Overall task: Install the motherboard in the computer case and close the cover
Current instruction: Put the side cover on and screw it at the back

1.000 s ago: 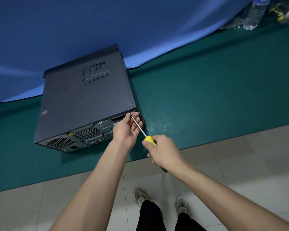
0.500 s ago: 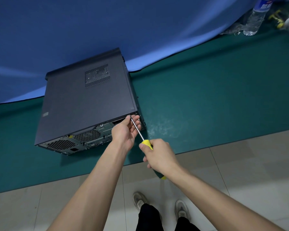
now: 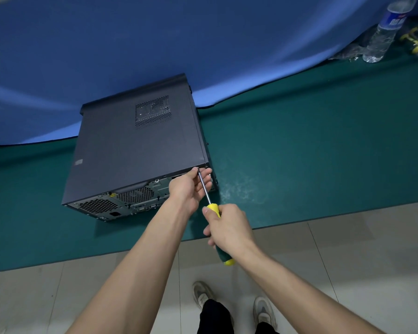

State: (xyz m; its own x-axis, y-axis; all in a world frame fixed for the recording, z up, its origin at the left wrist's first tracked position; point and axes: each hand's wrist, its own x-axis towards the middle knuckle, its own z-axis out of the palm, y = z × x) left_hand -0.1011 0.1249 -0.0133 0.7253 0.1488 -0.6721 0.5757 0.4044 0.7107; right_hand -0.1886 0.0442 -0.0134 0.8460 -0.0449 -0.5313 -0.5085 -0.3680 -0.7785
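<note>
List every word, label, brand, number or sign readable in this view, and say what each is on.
No text here can be read.
Clear plastic water bottle, blue label: white characters, too blurred to read.
Dark grey metal computer case: small pale sticker on its cover, too small to read.
Case's rear panel: a yellow label, too small to read.
Yellow-and-green-handled screwdriver: no marking visible.

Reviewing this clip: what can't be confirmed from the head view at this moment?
- Screw at the screwdriver tip: too small, and the left hand crowds the spot on the computer case.
- Motherboard: hidden under the closed cover.
- Middle of the screwdriver handle: wrapped by the right hand.
- Water bottle top: cut off by the frame's upper edge.
- Yellow item at far right: small, blurred, partly cut off.
</note>
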